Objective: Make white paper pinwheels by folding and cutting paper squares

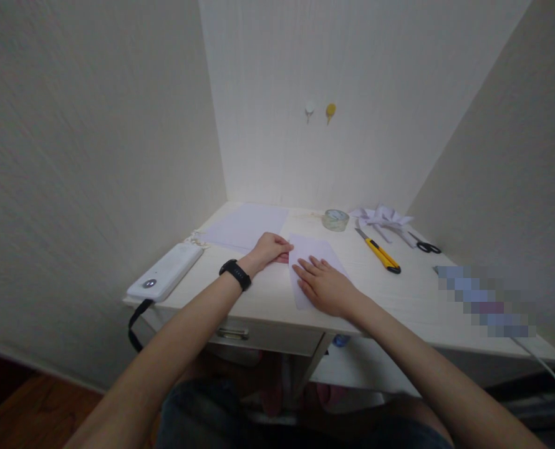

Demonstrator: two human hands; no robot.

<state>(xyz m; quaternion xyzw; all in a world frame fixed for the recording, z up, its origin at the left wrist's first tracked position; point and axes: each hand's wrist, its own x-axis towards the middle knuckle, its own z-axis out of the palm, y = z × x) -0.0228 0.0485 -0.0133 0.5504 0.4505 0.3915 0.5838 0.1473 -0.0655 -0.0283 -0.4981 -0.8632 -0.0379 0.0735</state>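
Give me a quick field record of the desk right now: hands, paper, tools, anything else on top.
left hand: curled at the left edge of the small sheet of paper, black wristband on the wrist
right hand: flat, palm down, pressing on the small sheet
second sheet: lies flat behind the left hand
tools: yellow utility knife; black scissors; roll of clear tape
other: folded white paper at the back right; white power bank at the left edge of the desk
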